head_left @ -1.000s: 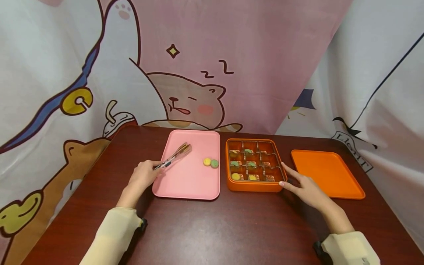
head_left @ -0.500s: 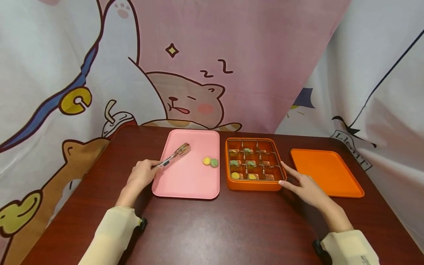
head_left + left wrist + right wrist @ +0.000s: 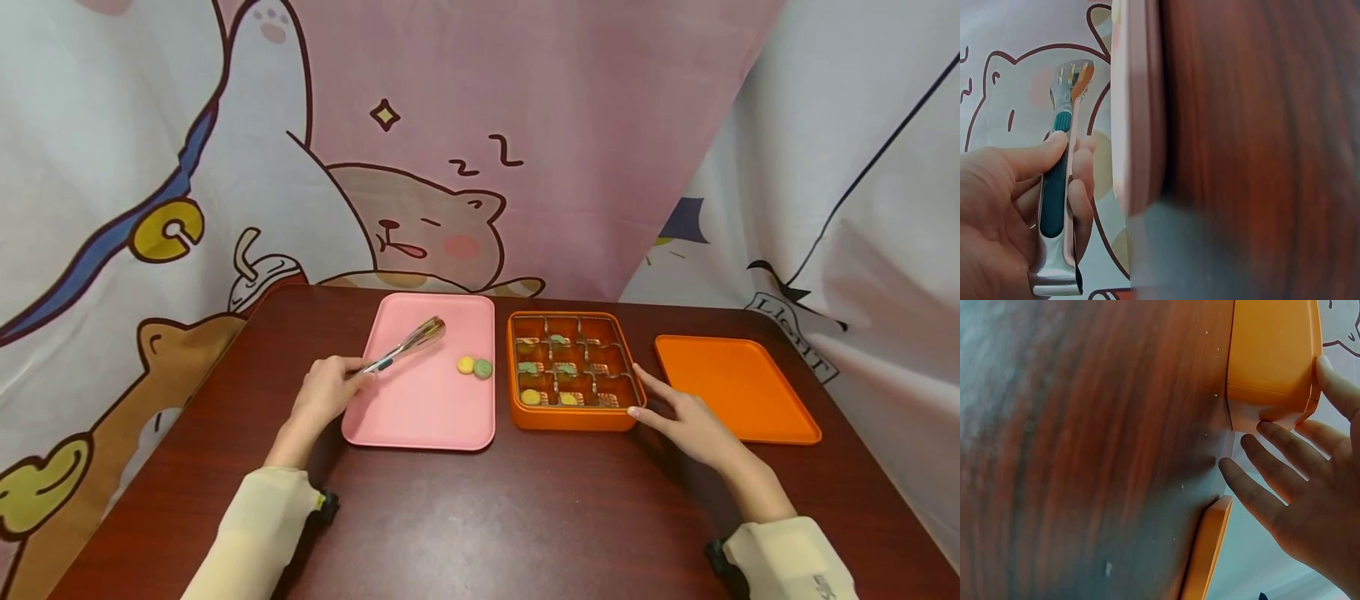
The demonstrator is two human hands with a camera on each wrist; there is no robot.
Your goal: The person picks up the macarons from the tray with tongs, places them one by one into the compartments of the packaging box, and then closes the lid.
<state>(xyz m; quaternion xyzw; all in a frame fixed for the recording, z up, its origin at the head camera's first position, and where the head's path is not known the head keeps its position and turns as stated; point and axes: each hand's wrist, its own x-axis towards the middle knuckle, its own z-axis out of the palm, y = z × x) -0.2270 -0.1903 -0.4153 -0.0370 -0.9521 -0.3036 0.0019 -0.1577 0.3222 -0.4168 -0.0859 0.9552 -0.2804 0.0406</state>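
My left hand (image 3: 322, 396) holds metal tongs (image 3: 1055, 194) with teal grip inlays, thumb on one arm and fingers curled round the other. In the head view the tongs' heads (image 3: 431, 330) are over the pink tray (image 3: 420, 417), their arms close together. A yellow cookie-like disc (image 3: 466, 365) and a green one (image 3: 482, 368) lie side by side on that tray. To the right stands an orange divided box (image 3: 577, 419) with yellow and green pieces in several compartments. My right hand (image 3: 693, 423) touches its near right corner, thumb and fingertips against it, fingers straight and spread.
An orange flat tray or lid (image 3: 738, 387) lies right of the box, behind my right hand. All of it rests on a dark red-brown wooden table (image 3: 480, 517). A printed cartoon curtain (image 3: 585, 150) hangs close behind the table's far edge.
The tongs' heads have swung slightly right and up over the pink tray, and their arms have drawn closer together. My right hand stays at the box corner. The head view has shifted a little.
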